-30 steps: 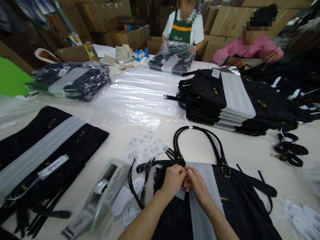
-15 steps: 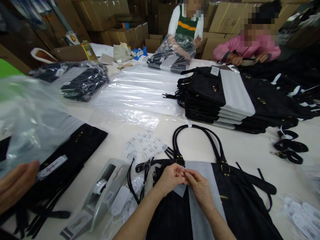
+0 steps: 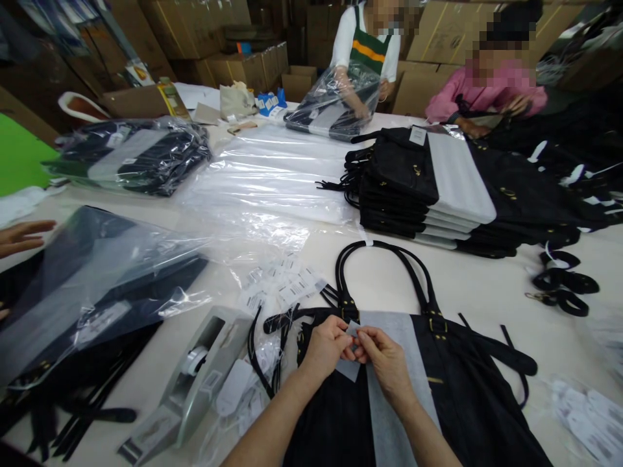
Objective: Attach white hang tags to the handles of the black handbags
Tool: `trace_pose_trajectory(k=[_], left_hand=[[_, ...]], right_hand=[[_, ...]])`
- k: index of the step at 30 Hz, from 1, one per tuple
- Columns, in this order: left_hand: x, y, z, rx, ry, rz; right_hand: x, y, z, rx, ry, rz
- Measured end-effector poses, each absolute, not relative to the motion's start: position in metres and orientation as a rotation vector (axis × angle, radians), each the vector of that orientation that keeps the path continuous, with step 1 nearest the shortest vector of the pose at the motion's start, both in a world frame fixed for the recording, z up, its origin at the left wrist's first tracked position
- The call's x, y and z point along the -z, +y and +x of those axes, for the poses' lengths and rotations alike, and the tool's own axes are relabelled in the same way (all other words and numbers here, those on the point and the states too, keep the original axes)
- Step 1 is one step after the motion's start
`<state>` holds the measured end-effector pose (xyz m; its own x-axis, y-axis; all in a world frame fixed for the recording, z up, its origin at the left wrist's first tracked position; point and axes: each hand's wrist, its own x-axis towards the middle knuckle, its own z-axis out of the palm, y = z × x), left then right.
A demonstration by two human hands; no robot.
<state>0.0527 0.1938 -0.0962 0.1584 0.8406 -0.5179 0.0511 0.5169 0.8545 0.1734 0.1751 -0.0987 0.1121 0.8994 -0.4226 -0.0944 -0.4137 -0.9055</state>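
Observation:
A black handbag [image 3: 467,395] lies flat in front of me, its looped handles [image 3: 406,255] pointing away. A pale grey strip [image 3: 390,389] runs down its middle. Over its upper part, my left hand [image 3: 327,344] and my right hand [image 3: 386,363] meet, fingertips pinched together. Between them is a small thin greyish-white sheet [image 3: 348,370]; a corner sticks up above the fingers and the rest hangs below. Whether it is one piece or two I cannot tell. Left of the handbag stand a grey tape dispenser [image 3: 204,379] and blank white tags [image 3: 234,387].
Barcode labels [image 3: 285,280] lie behind the dispenser. Stacked black bags [image 3: 418,188], clear plastic sleeves [image 3: 272,175] and black straps [image 3: 564,283] are farther back. A co-worker's hand [image 3: 22,237] is beside a plastic-covered bag [image 3: 111,279]; two people work across the table.
A corner of the small sheet now shows above my fingertips; my hands have barely moved. At left, the co-worker's plastic sleeve has come down over the black bag, and that hand has moved back.

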Motion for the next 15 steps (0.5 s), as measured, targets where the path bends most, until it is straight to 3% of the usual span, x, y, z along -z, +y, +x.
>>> trace_pose_trajectory(k=[15], left_hand=[[0.085, 0.200, 0.060, -0.477, 1.415, 1.153]], right_hand=[[0.104, 0.176, 0.179, -1.503, -0.814, -1.477]])
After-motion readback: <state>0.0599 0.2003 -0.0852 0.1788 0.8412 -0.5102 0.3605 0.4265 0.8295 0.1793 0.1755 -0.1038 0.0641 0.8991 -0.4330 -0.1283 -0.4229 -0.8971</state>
